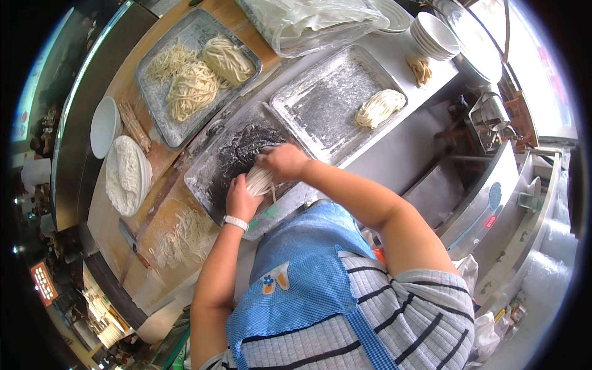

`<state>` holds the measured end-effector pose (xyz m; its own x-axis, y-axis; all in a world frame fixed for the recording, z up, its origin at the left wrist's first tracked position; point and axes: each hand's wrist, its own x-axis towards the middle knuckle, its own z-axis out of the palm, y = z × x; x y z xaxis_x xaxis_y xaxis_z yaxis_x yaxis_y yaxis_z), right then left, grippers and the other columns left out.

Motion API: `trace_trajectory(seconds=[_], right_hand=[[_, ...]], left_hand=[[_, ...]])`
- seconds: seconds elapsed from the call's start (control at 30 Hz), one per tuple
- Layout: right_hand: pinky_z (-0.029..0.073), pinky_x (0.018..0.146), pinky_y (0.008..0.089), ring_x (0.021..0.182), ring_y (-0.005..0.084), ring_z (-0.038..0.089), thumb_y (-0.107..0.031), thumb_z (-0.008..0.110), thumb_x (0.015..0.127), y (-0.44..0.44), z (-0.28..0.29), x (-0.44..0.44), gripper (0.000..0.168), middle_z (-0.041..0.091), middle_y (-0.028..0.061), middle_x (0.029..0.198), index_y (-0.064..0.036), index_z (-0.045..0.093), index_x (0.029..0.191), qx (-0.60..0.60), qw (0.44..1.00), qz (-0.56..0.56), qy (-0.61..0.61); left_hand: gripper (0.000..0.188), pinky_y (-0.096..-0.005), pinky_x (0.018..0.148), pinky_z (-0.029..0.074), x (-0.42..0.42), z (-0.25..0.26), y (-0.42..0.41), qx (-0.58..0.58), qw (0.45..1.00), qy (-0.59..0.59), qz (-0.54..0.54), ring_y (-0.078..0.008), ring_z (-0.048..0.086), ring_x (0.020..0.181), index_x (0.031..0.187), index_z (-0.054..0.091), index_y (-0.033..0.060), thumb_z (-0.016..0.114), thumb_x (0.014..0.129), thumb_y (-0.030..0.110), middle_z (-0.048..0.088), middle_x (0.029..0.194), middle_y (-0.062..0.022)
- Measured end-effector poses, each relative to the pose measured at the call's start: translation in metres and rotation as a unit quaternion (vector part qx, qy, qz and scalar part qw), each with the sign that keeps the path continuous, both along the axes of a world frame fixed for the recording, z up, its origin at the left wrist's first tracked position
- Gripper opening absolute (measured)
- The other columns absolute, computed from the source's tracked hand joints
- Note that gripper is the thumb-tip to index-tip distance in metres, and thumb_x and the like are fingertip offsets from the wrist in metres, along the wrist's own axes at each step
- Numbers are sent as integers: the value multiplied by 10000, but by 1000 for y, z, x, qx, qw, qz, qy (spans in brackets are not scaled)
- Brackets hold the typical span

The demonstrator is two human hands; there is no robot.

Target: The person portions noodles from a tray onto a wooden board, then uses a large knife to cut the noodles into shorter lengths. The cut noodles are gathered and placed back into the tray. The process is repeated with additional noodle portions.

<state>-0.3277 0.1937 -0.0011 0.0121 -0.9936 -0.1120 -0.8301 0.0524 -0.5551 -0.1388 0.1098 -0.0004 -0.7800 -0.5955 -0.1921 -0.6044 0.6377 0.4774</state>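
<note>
Between my two hands is a bundle of fresh noodles point(260, 180), with a few strands hanging from its right end. My left hand point(242, 198), with a pale watch or band at the wrist, grips the near left side. My right hand point(286, 162) closes around the far right side, its fingers slightly blurred. Under them lies a floured metal tray point(217, 159) with dark bare patches. A second metal tray point(323, 106) adjoins it on the right, with a folded noodle bundle point(380, 108) at its right end.
A further tray point(157, 118) holds several noodle heaps. To the left are a flour-filled bowl point(128, 175), a white bowl point(105, 127) and a knife point(134, 245) beside loose noodles point(182, 238). Clear plastic point(314, 23) and stacked white bowls point(434, 37) stand at the back.
</note>
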Motion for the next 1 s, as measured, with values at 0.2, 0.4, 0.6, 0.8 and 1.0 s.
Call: trace_trajectory(seconds=[0.2,0.4,0.6,0.8,1.0], right_hand=[[496,849,361,977,249,609,-138,801,610,64,48,-117,555,638,105,1020,-87,577,1115,-7,967,-166,-193],[492,830,349,922,266,627,-89,753,595,114,11,-189,571,653,124,959,-81,564,1133,40,970,-187,-147],[440,936,347,1099,226,514,-134,693,665,128,-72,-168,478,566,9,1095,-202,617,1132,57,985,-89,137],[347,1041,422,1226,306,433,-118,580,742,141,-53,-148,501,500,115,1277,-174,549,1238,-24,982,-169,86],[302,1070,448,1240,349,409,-175,522,831,138,-69,-128,456,475,167,1307,-95,502,1279,-73,975,-185,100]], left_hand=[[487,-422,783,509,-144,64,20,199,978,31,-55,-375,628,891,1036,528,-10,724,646,206,629,975,-231],[534,-415,833,490,-225,14,70,190,977,8,-99,-385,606,942,1053,479,-31,720,654,231,612,995,-256],[611,-459,953,434,-216,-70,95,-30,939,-237,-249,-337,510,1157,1244,438,0,686,769,293,499,1235,-205],[375,-466,893,474,-218,-75,101,-26,936,-259,-238,-352,558,1094,1171,498,-57,489,873,170,525,1190,-229],[312,-412,837,483,-180,-47,110,-35,955,-45,-292,-279,578,977,1113,518,5,504,841,158,532,1088,-127]])
